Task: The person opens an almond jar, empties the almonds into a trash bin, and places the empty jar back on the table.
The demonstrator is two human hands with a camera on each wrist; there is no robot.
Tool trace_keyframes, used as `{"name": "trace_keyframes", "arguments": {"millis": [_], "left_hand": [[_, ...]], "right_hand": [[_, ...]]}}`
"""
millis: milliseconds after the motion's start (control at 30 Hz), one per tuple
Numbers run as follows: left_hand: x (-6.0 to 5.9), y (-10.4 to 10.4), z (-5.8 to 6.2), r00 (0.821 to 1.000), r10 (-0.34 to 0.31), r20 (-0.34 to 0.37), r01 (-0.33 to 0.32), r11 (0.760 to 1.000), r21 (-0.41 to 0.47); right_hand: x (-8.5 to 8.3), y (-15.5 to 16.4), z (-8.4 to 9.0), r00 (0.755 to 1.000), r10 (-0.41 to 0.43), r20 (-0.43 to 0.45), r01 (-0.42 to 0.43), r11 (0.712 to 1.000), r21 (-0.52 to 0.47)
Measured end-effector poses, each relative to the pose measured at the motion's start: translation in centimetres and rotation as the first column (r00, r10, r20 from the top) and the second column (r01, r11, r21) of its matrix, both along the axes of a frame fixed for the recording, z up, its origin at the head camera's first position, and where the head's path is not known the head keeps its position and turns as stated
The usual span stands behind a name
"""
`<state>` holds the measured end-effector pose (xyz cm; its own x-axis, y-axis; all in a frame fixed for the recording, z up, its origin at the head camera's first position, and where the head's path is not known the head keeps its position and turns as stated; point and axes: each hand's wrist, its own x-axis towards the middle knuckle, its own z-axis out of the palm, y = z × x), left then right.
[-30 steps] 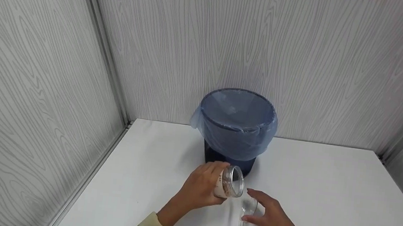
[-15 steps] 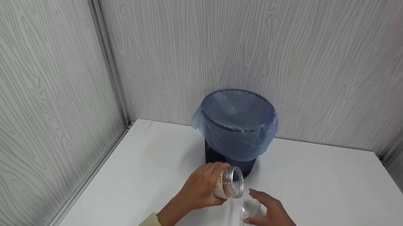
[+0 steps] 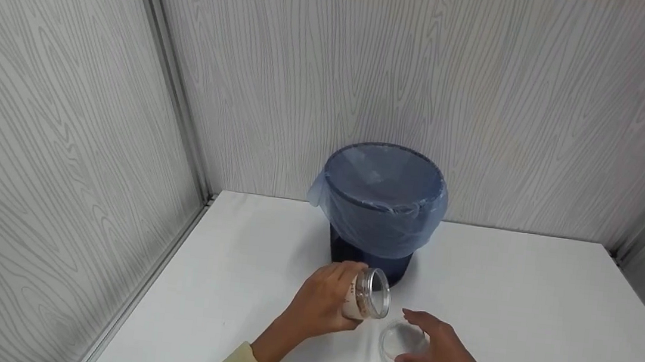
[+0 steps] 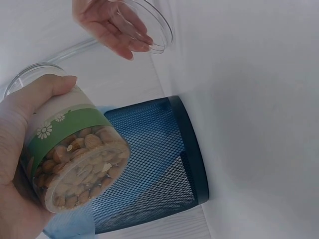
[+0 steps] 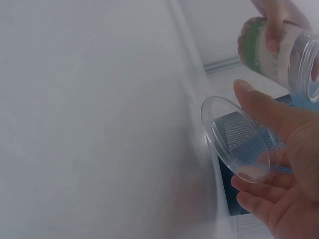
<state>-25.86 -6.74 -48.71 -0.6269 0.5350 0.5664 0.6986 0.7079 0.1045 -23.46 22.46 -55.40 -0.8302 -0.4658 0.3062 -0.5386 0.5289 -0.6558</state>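
My left hand [image 3: 319, 297] grips a clear plastic jar [image 4: 79, 149] with a white and green daisy label. Brown nuts [image 4: 84, 172] show through its base. Tilted on its side, the jar points its uncovered mouth to the right in the head view. My right hand [image 3: 440, 346] curves its thumb and fingers round a clear round lid [image 5: 237, 139], low over the white table. The lid leans at a slant, and parts of the fingers show through it in the left wrist view. Both hands are in front of a mesh bin [image 4: 149, 164].
The bin stands at the back middle of the white table [image 3: 526, 298], lined with a translucent blue bag [image 3: 377, 229] folded over its rim. Grey wood-grain panels [image 3: 285, 81] rise behind the table and at its left and right sides.
The lid has tipped from nearly edge-on to a rounder, flatter face in the head view, as my right hand shifts slightly right and down. My left hand keeps the jar almost still.
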Motion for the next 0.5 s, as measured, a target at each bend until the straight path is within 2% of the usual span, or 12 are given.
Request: {"name": "trace_keyframes", "arguments": {"millis": [133,500], "left_hand": [[-0.02,-0.10,0.06,1.000,-0.003,0.012,0.002,1.000,0.012],[-0.16,-0.16,-0.17,1.000,0.005,0.007,-0.005,1.000,0.012]], "right_hand": [[-0.04,0.08,-0.11,1.000,0.003,-0.031,-0.003,1.000,0.005],[-0.12,0.24,-0.47,1.000,-0.004,-0.011,0.005,0.999,0.053]]}}
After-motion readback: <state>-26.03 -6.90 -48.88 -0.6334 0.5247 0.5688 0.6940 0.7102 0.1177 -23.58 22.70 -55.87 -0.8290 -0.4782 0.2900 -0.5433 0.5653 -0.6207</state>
